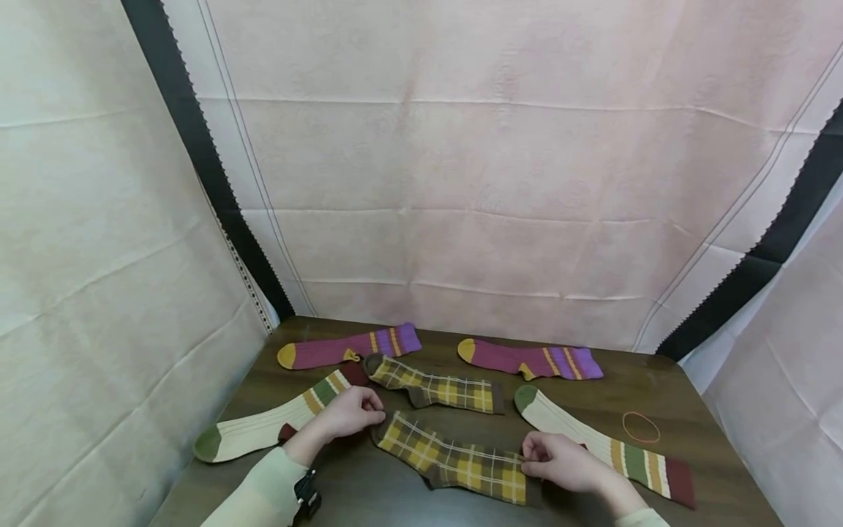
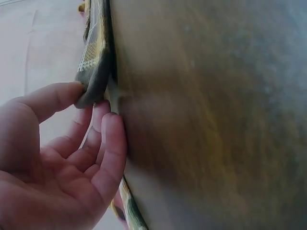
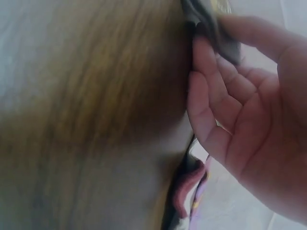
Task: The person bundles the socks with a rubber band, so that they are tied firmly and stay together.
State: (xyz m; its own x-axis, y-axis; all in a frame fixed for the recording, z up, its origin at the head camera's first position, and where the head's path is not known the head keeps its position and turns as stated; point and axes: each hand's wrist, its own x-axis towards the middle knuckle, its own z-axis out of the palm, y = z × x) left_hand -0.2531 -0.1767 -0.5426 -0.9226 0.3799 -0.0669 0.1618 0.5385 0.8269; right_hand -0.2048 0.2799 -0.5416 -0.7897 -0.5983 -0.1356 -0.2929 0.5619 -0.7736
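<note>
A yellow and dark brown plaid sock [image 1: 454, 462] lies at the front middle of the table, toe to the left and cuff to the right. My left hand [image 1: 352, 412] pinches its dark toe [image 2: 94, 81] between thumb and fingers. At the other end, my right hand [image 1: 560, 460] has thumb and fingertips on the dark brown cuff [image 3: 218, 36], pinching it. Just behind lies a second plaid sock [image 1: 448, 389], stretched out the same way. Parts of the held sock's two ends are hidden by my fingers in the head view.
Cream socks with green toes lie at left [image 1: 260, 428] and right [image 1: 579, 430]. Two purple socks with yellow toes, one at back left [image 1: 336, 350] and one at back right [image 1: 507, 357], line the far edge of the brown table [image 1: 369, 490]. An orange rubber band [image 1: 641, 428] lies at right.
</note>
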